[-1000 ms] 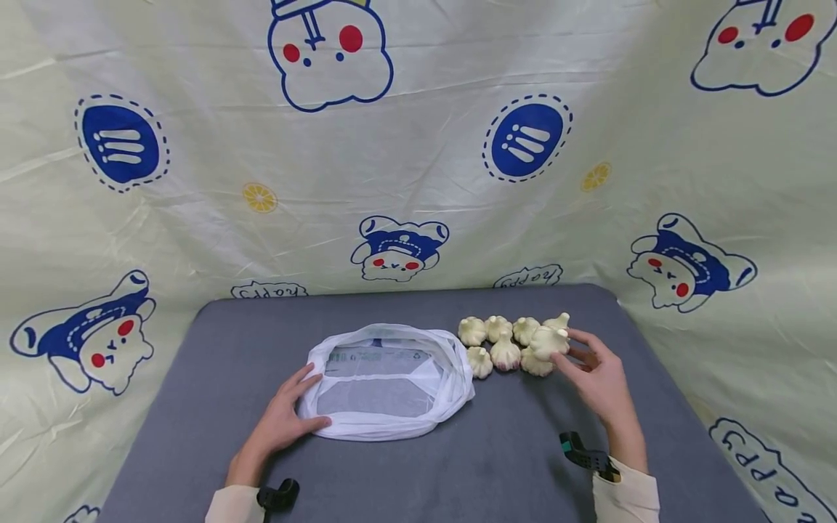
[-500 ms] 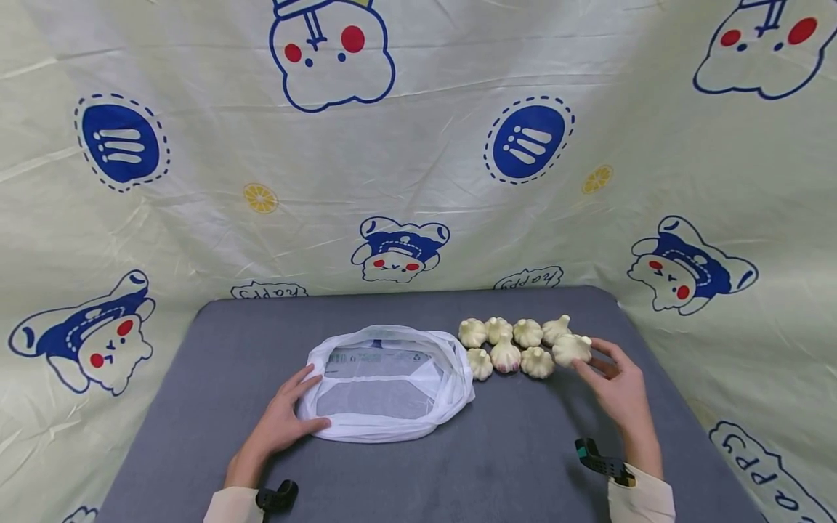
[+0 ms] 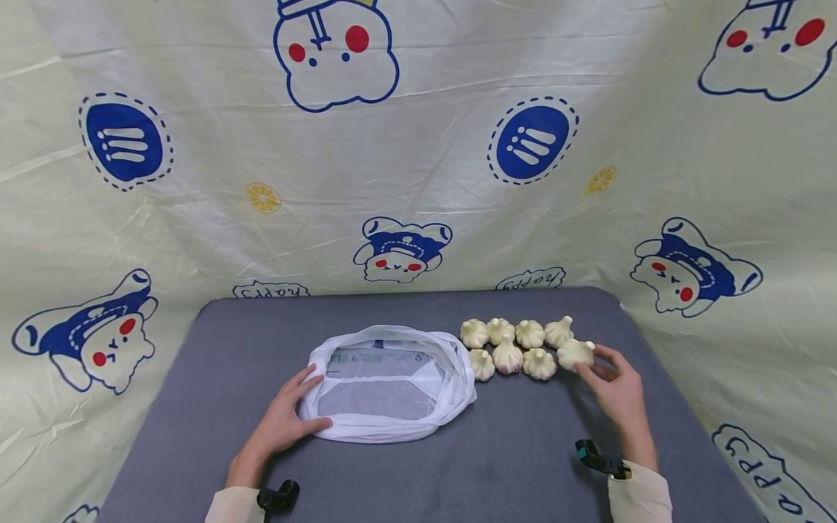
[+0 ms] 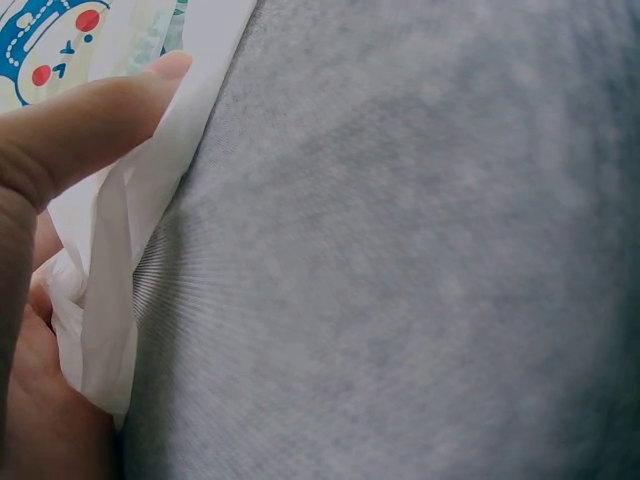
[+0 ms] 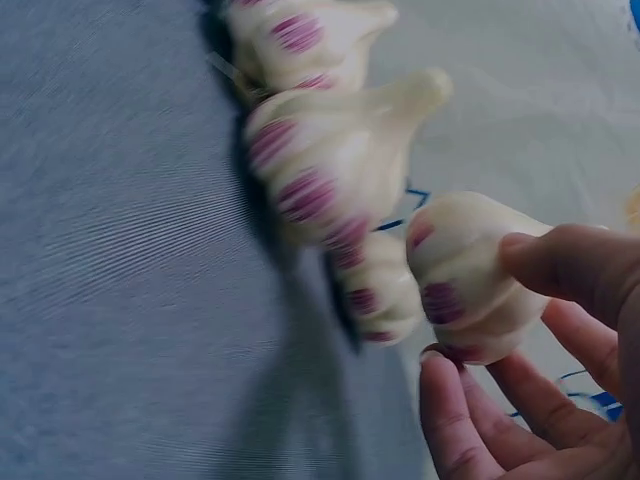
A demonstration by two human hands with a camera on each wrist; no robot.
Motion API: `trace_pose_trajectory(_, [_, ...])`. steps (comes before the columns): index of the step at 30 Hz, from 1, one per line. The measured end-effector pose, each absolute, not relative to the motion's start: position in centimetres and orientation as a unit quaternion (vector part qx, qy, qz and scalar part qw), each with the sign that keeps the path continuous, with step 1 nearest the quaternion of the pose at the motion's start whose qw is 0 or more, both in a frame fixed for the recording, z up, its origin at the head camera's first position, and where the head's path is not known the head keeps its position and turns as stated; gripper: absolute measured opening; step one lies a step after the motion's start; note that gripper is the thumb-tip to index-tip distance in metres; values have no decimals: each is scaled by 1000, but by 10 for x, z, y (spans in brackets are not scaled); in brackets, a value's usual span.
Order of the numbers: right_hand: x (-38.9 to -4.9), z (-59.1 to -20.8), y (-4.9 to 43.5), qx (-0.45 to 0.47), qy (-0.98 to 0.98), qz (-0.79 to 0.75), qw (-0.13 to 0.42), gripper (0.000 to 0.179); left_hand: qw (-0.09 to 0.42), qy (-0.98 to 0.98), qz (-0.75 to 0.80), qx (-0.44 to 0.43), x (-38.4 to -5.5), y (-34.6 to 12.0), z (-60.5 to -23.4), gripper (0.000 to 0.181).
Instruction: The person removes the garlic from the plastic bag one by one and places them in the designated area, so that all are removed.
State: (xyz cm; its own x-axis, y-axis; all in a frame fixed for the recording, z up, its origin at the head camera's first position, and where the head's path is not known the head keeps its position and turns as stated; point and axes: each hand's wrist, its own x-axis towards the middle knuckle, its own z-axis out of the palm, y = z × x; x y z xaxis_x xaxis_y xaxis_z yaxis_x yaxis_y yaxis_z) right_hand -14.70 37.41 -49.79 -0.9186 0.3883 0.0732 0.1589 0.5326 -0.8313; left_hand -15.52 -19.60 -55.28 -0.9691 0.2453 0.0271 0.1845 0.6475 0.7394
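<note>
In the head view, my right hand [image 3: 617,388] pinches a garlic bulb [image 3: 575,354] between thumb and fingers at the right end of a group of garlic bulbs. The right wrist view shows this held bulb [image 5: 475,280] tilted and raised off the table, its purple streaks visible. Several other garlic bulbs [image 3: 506,356] lie in two rows to its left. My left hand [image 3: 282,418] holds the left end of a white plastic bag [image 3: 386,430], whose mouth faces up. In the left wrist view the thumb [image 4: 100,125] lies over the bag's edge [image 4: 105,300], with other fingers partly hidden.
A grey cloth-covered table [image 3: 458,472] carries everything. Behind it hangs a pale curtain [image 3: 445,181] printed with blue and red cartoon figures. The bag's right side nearly touches the closest garlic bulbs. A black wrist device [image 3: 601,461] sits on the right forearm.
My right hand has moved right with the garlic bulb, from above the front row to its right end. The left hand and the bag have stayed put.
</note>
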Motion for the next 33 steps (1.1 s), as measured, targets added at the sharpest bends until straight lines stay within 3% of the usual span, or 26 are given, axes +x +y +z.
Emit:
trace_pose_trajectory(11, [-160, -534, 382, -201, -827, 509, 132, 56, 37, 907, 403, 116, -154, -195, -553, 85])
trace_pose_trajectory(26, [-155, -544, 384, -216, -845, 467, 146, 55, 15, 905, 403, 134, -152, -191, -554, 82])
trace_pose_trajectory(33, [-157, -542, 385, -190, -849, 477, 123, 62, 8, 899, 414, 145, -152, -198, -552, 83])
